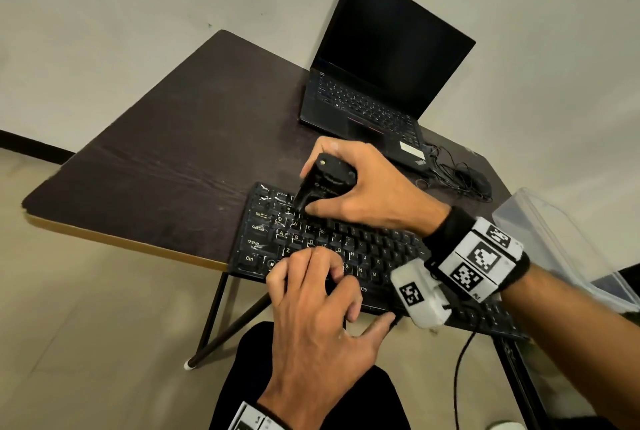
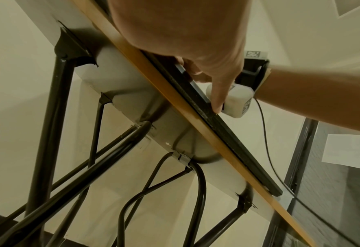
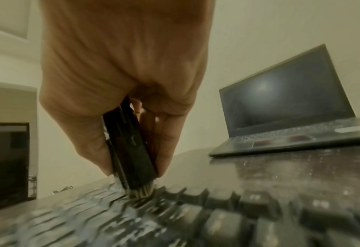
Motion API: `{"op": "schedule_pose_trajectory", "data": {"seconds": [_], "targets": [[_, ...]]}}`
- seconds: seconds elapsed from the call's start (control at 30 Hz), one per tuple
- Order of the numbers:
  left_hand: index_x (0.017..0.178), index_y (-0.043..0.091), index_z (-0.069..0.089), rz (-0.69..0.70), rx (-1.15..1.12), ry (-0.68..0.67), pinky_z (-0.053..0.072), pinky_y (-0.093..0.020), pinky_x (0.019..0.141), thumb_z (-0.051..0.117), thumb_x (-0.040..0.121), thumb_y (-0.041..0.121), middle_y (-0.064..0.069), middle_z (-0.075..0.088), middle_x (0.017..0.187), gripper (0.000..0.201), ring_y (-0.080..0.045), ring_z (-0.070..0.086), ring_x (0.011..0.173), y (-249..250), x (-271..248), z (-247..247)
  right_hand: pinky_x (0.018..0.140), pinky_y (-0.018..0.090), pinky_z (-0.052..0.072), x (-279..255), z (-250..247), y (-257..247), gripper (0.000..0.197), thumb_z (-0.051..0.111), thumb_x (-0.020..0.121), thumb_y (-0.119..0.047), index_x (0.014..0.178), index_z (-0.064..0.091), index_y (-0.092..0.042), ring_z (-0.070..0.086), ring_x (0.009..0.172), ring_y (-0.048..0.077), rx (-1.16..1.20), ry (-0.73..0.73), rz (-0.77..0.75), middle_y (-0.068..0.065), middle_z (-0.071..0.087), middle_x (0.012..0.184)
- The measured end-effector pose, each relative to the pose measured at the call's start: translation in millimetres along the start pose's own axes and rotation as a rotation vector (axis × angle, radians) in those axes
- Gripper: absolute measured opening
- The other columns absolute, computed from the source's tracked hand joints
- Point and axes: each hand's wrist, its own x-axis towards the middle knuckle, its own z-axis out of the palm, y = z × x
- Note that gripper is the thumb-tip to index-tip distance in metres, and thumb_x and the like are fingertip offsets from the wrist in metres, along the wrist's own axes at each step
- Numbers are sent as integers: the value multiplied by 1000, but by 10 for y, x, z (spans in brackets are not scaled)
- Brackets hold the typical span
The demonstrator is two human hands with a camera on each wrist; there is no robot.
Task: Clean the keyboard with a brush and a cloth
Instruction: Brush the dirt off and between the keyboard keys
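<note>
A black keyboard (image 1: 381,256) lies along the near edge of the dark table (image 1: 166,159). My right hand (image 1: 374,190) grips a black brush (image 1: 325,180) upright over the keyboard's upper-left keys. In the right wrist view the brush (image 3: 132,147) has its pale bristles (image 3: 144,190) down among the keys of the keyboard (image 3: 217,217). My left hand (image 1: 311,298) holds the keyboard's lower-left part, fingers curled on the keys. Its thumb (image 2: 219,100) lies against the keyboard's front edge (image 2: 227,130). No cloth is in view.
An open black laptop (image 1: 381,58) stands at the back of the table. A black mouse (image 1: 474,180) with a tangled cable lies to its right. A clear plastic box (image 1: 561,242) sits at the right edge. Black folding legs (image 2: 48,133) run under the table.
</note>
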Motion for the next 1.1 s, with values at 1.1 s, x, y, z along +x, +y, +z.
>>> {"op": "schedule_pose_trajectory", "data": {"seconds": [1.1], "targets": [[63,23,46,-8,-6,4,25,-32,105,93,56,55,7,50,95,57,-14,49,102,-5,-21,14,74,50,60,172,56,-41,31,91,77,-11,97,68,-9,73,77,24,1,37,22,5,74,87]]}}
